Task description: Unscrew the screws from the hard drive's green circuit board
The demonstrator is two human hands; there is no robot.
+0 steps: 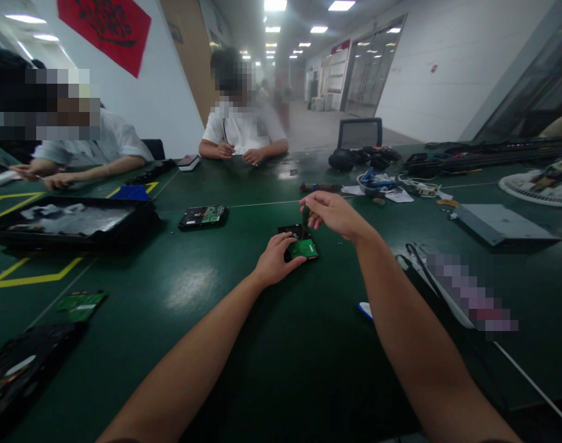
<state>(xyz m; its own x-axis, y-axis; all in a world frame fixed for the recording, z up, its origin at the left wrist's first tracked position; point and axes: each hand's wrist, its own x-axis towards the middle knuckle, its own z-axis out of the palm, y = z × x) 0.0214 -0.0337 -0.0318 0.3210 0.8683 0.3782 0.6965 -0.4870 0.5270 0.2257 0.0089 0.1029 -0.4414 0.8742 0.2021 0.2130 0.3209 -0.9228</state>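
In the middle of the green table lies a hard drive (pixel 304 248), its green circuit board facing up. My left hand (pixel 277 258) grips the drive from its left side, the thumb along the near edge and the fingers over the far part. Above the drive my right hand (pixel 329 214) is closed around the dark green handle of a screwdriver (pixel 305 214), held upright. The tool's tip points down at the drive; whether it sits in a screw is too small to tell. Tiny screws (pixel 340 243) lie just right of the drive.
Another hard drive (pixel 203 217) lies to the left, beyond it a black tray (pixel 69 224). Opened drive parts (pixel 32 354) are at the near left. A silver metal box (pixel 502 223) and a lanyard (pixel 440 283) lie right. Two people (pixel 244 126) sit across the table.
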